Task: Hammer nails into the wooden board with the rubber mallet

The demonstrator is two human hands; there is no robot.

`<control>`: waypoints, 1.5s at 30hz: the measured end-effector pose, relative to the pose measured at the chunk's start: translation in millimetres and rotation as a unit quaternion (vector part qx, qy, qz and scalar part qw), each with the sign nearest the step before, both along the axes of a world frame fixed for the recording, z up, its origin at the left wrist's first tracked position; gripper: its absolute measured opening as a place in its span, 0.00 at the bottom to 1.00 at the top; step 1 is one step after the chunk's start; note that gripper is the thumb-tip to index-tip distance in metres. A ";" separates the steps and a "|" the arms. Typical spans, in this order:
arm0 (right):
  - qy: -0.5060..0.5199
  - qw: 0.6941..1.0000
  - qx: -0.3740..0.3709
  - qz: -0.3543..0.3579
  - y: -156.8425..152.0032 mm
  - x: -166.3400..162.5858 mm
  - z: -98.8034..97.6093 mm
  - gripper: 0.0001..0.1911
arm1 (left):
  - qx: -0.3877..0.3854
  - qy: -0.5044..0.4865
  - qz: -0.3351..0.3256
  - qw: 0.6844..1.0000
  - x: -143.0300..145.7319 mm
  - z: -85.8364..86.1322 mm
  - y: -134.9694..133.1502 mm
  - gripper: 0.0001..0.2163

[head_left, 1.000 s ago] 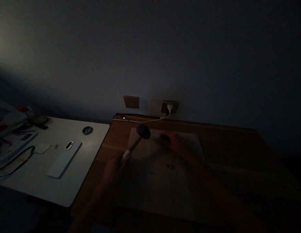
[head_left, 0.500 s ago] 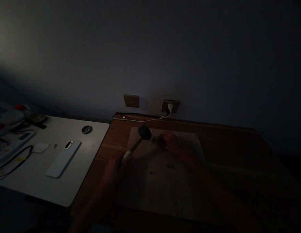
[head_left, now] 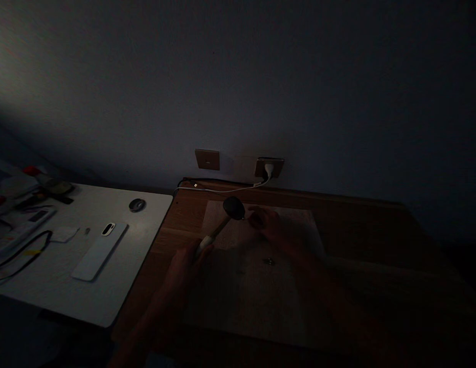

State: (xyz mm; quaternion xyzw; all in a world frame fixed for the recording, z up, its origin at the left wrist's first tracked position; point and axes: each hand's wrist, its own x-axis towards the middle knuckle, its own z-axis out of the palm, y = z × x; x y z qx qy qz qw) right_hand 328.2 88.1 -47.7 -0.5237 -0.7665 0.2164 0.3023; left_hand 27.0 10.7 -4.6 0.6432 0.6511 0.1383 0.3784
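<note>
A mallet (head_left: 233,208) with a dark rounded head, wooden shaft and pale grip is in my left hand (head_left: 186,258), whose fingers wrap round the grip. Its head is raised at a tilt over the far part of a pale board (head_left: 238,306). Just right of the head is my right hand (head_left: 264,221), with index finger and thumb curved and apart and nothing visible between them. A tiny bright spot shows at the mallet head's edge, too small to identify. Several small metal pieces (head_left: 268,261) lie on the board, nearer to me. The scene is very dark.
The board lies on a wooden table (head_left: 172,225) against the wall. White and black cables run along its back edge to a plug in a wall socket (head_left: 269,167). On the left, a white table (head_left: 118,296) carries a phone (head_left: 99,251), a tape roll (head_left: 137,205) and tools.
The mallet head has shifted slightly right, towards my right hand. My right hand has drawn a little to the right, and its index finger and thumb have moved apart.
</note>
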 end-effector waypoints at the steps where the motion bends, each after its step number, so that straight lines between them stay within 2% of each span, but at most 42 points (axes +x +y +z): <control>1: 0.005 1.000 -0.001 0.001 0.1 -0.4 0.4 0.16 | 0.005 -0.004 -0.004 1.000 1.2 -0.1 0.2 0.23; 11: 0.039 0.999 -0.021 -0.011 -0.5 1.5 -4.0 0.19 | 0.005 -0.018 -0.018 1.000 9.0 0.5 -1.6 0.21; 20: 0.031 0.997 -0.039 -0.055 -1.3 -1.2 0.5 0.20 | 0.005 0.047 -0.042 0.998 21.9 1.8 9.7 0.18; 25: 0.019 0.996 -0.043 -0.082 -17.5 20.1 5.6 0.23 | -0.003 0.112 -0.063 0.992 28.9 4.8 16.3 0.15; 28: 0.012 0.995 -0.042 -0.085 -36.1 37.3 9.8 0.19 | -0.004 0.140 -0.079 0.987 32.2 3.6 15.9 0.14; 31: 0.000 0.998 -0.058 -0.034 -57.4 47.6 16.6 0.13 | 0.000 0.151 -0.069 0.986 36.3 4.1 14.6 0.14; 36: -0.052 0.987 -0.095 0.118 -85.9 44.9 30.9 0.14 | 0.002 0.156 -0.089 0.984 36.1 8.8 15.8 0.14; 39: -0.074 0.980 -0.119 0.140 -91.7 37.9 33.4 0.14 | -0.001 0.164 -0.091 0.982 31.7 10.0 15.3 0.13; 45: -0.088 0.978 -0.139 0.131 -88.8 28.0 26.9 0.11 | -0.005 0.151 -0.073 0.986 22.4 5.1 10.6 0.14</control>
